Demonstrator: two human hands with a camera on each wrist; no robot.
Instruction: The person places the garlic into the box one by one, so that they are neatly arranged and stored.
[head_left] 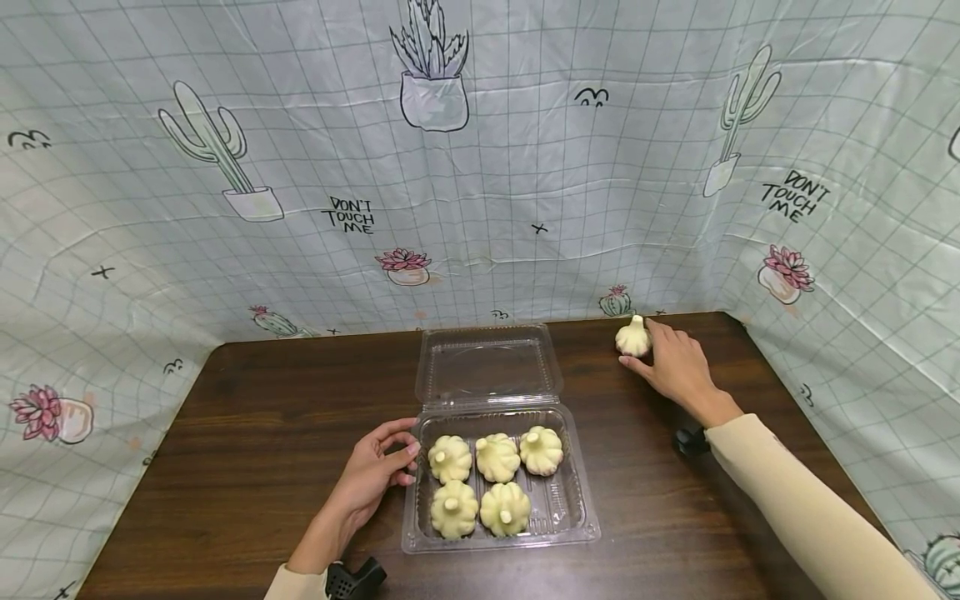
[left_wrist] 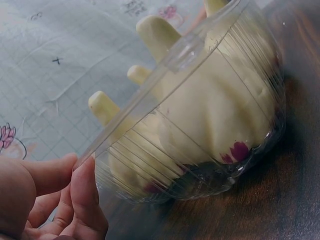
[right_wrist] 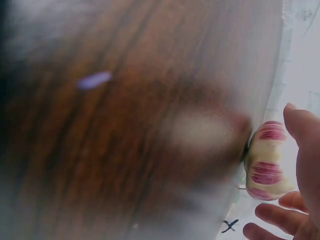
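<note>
My left hand (head_left: 375, 467) pinches the left rim of a clear plastic clamshell box (head_left: 577, 492) between thumb and fingers; the left wrist view shows the pinch on the rim (left_wrist: 125, 107) up close. Several pale garlic bulbs (head_left: 497, 457) sit stem-up in the box, three in the back row and two in front. Toward the back right of the table, my right hand (head_left: 678, 362) reaches around another garlic bulb (head_left: 633, 337), thumb and fingers spread on either side. In the right wrist view, this bulb (right_wrist: 267, 162) shows pink-purple streaks and a gap separates it from the fingers.
The box's hinged lid (head_left: 487, 362) lies folded back behind it. Everything stands on a dark brown wooden table (head_left: 300, 400). A pale gridded curtain (head_left: 495, 167) with plant drawings rises along the table's back and sides.
</note>
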